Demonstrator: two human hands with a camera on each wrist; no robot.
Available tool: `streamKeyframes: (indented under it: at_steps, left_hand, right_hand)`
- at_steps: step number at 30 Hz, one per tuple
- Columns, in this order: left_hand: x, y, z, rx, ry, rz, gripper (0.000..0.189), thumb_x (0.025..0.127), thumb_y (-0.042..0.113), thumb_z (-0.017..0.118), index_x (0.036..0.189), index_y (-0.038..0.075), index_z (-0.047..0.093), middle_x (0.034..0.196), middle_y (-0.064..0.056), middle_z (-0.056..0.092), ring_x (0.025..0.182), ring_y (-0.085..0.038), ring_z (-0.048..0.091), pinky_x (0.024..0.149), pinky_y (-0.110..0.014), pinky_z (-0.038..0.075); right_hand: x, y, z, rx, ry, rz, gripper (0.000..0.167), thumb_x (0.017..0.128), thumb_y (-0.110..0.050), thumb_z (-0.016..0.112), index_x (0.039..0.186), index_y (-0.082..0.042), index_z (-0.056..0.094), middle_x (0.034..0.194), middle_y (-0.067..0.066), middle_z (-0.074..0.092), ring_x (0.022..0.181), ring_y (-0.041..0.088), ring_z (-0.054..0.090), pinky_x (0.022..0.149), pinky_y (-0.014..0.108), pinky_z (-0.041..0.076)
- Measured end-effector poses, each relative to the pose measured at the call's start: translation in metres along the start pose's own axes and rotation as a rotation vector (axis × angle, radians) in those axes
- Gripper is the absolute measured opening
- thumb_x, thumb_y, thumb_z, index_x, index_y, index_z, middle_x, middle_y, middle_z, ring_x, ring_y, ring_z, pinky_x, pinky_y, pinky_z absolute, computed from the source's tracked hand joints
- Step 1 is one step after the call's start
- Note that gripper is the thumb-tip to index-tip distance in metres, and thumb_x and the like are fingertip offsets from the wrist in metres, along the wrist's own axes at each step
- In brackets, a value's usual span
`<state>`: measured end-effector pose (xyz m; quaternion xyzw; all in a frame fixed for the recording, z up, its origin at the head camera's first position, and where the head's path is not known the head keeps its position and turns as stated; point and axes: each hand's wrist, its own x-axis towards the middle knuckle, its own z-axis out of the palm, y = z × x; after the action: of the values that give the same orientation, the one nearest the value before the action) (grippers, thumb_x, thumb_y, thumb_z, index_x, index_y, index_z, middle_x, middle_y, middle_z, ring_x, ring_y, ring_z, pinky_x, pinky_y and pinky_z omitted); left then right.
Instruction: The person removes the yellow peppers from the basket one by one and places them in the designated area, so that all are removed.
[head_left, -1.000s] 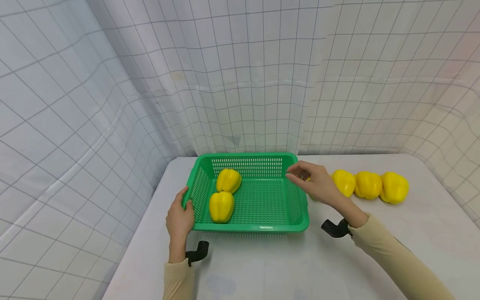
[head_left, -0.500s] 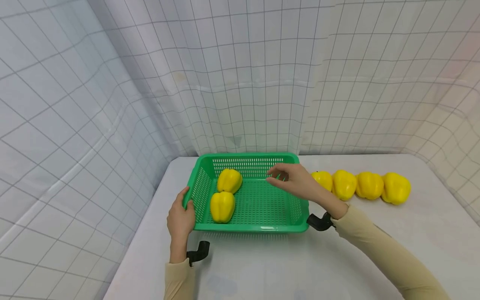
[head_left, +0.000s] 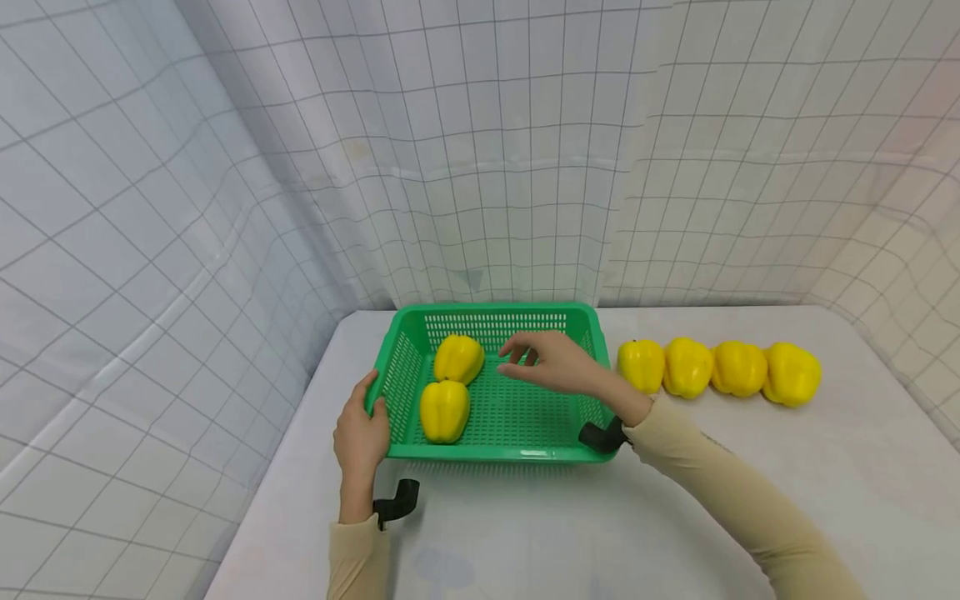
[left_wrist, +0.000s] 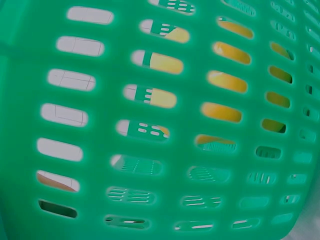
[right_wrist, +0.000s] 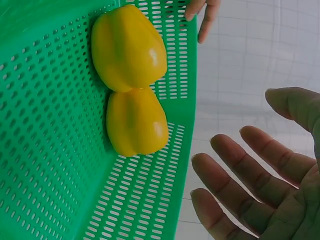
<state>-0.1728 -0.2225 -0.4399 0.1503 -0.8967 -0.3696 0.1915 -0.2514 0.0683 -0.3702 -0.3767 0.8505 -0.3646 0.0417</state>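
A green plastic basket [head_left: 495,454] with slotted walls stands on the table. Inside it, against the left side, two yellow bell peppers [head_left: 444,412] lie one behind the other. My left hand [head_left: 362,437] grips the basket's left rim, thumb on one side and fingers on the other; the slotted wall fills the left wrist view. Over the middle of the basket hovers my right hand [head_left: 551,361], its fingers loosely bent and nothing between them. In the right wrist view the spread fingers [right_wrist: 250,175] appear beside the rim, apart from the peppers [right_wrist: 136,122].
To the right of the basket, several more yellow bell peppers [head_left: 688,368] sit side by side in a row on the white table [head_left: 750,467]. A white grid-patterned curtain [head_left: 510,167] encloses the back and sides.
My right hand has moved left, from beside the basket's right rim to over its middle, uncovering the leftmost pepper of the row. My left hand has stayed on the rim.
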Motion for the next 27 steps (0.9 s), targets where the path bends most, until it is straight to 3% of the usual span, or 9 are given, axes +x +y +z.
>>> streamKeyframes:
  at_steps: [5,19,27]
  left_hand:
    - [0.000,0.000,0.001,-0.002,0.000,0.000,0.043,0.096,0.011,0.050,0.139,0.012,0.050,0.125,-0.024,0.056,0.062,-0.031,0.054,0.043,-0.033,0.034]
    - [0.000,0.000,0.000,0.007,-0.001,-0.001,0.043,0.096,0.011,0.050,0.139,0.013,0.049,0.127,-0.024,0.055,0.067,-0.034,0.057,0.045,-0.034,0.036]
    - [0.000,-0.001,0.000,0.007,-0.001,0.000,0.043,0.096,0.012,0.050,0.139,0.013,0.049,0.125,-0.024,0.056,0.064,-0.033,0.056,0.043,-0.034,0.035]
  right_hand:
    - [0.009,0.002,0.009,-0.021,-0.075,0.032,0.031,0.091,-0.033,0.064,0.114,-0.012,0.064,0.096,-0.002,0.066,0.080,0.011,0.061,0.071,0.027,0.048]
    - [0.043,0.001,0.038,0.014,-0.236,0.066,0.046,0.091,-0.033,0.064,0.125,-0.003,0.057,0.117,0.015,0.062,0.093,0.021,0.062,0.078,0.031,0.048]
    - [0.056,0.000,0.052,-0.001,-0.315,0.102,0.056,0.090,-0.036,0.064,0.134,-0.003,0.049,0.129,0.016,0.055,0.117,0.030,0.051,0.090,0.038,0.044]
